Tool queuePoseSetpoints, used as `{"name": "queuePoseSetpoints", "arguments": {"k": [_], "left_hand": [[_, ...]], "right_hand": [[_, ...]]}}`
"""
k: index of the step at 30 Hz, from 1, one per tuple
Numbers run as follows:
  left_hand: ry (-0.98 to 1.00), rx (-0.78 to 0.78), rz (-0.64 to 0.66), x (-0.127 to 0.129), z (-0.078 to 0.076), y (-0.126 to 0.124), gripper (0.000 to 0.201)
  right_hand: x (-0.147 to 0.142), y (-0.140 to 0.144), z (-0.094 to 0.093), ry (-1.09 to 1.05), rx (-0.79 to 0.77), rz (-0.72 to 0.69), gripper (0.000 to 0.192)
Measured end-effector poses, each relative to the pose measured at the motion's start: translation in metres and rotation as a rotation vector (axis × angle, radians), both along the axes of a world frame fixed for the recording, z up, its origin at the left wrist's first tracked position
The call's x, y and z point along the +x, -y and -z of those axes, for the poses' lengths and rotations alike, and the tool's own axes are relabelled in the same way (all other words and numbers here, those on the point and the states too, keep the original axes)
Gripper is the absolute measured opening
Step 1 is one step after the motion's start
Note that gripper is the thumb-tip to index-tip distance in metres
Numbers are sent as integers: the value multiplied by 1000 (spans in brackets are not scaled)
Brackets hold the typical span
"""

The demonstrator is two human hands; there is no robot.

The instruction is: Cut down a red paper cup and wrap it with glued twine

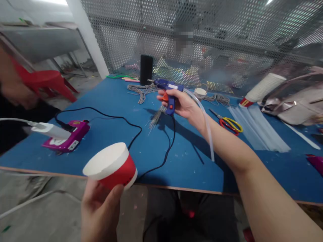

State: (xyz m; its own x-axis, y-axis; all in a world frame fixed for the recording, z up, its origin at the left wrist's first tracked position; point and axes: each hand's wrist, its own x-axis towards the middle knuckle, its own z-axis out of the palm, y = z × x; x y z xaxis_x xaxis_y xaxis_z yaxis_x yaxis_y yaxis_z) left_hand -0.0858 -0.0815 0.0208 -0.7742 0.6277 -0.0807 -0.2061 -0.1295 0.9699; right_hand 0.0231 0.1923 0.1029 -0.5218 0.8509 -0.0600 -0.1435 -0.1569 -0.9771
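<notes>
The paper cup (111, 168) is held upside down in the left hand (99, 210), its white base turned upward and its red wall gripped from below by the thumb and fingers, which are closed around it. The cup is kept off the table, just in front of the near edge of the blue tabletop (121, 148). The blue hot glue gun (168, 94) is gripped by the closed right hand (184, 106), with a finger laid at the orange trigger; a clear glue stick (204, 124) projects from the rear of the gun and hangs down past the wrist. The nozzle is pointed to the left, away from the cup, and the gun is held well apart from the cup, forward and to the right of it.

For a clean joint, the cup is best held steady by its wall, with fingers kept clear of the surface to be glued. The nozzle should be brought close before the trigger is pressed, and the black cord (151, 134) should be kept free of the cup.

Below the gun, a bundle of grey cord strands (156, 117) lies on the tabletop. Further right of the right hand, scissors (229, 124) with red and yellow handles, spare glue sticks (257, 127) and a stack of paper cups (262, 88) are laid. To the left of the left hand, a pink glue gun (67, 137) rests on the table.
</notes>
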Motion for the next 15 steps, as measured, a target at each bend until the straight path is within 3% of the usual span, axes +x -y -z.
{"name": "queuePoseSetpoints", "arguments": {"k": [2, 5, 10, 15], "left_hand": [[17, 56, 80, -2, 0, -13, 59], [36, 11, 154, 3, -3, -32, 56], [73, 22, 190, 28, -9, -58, 60], [104, 65, 306, 52, -16, -76, 68]], "right_hand": [[26, 4, 1, -48, -32, -41, 20], [59, 13, 5, -70, -78, -63, 15], [97, 38, 13, -71, -60, -66, 16], [130, 63, 13, -56, -46, -14, 22]]}}
